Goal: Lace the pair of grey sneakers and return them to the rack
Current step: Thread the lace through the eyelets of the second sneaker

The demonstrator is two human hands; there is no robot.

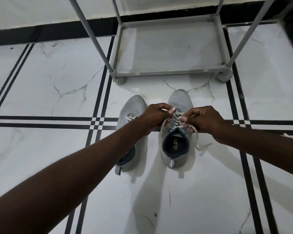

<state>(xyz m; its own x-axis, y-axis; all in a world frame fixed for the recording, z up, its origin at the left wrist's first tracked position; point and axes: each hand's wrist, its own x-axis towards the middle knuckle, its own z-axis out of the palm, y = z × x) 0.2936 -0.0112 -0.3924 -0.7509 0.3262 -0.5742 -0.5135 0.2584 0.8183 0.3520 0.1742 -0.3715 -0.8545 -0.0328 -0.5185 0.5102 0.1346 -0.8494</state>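
In the head view we are crouching over two low grey mesh sneakers standing side by side on the white marble-patterned tile floor [41,92], toes pointing toward the rack. Our left hand [155,116] is pinching a strand of the flat pale-grey lace [178,119] between thumb and forefinger over the right-hand grey sneaker [177,147], and our right hand [204,121] is pinching the other strand in the same way, with the remaining fingers curled in; one loose end is trailing off the shoe's right side onto the floor. We are judging this as the tightening or tying stage on this shoe, since the crossings are already running up the eyelets. To do it well we are wanting even tension on both strands, each crossing lying flat and untwisted, and the tongue staying centred before we draw the ends together. The left-hand grey sneaker [134,107] is lying partly under our left forearm; lace is showing across its eyelets, though we cannot tell whether it is finished. The grey metal-tube shoe rack [169,74] is standing just beyond the toes, and its bottom shelf is holding nothing that we can see, so both shoes are still waiting to go back.
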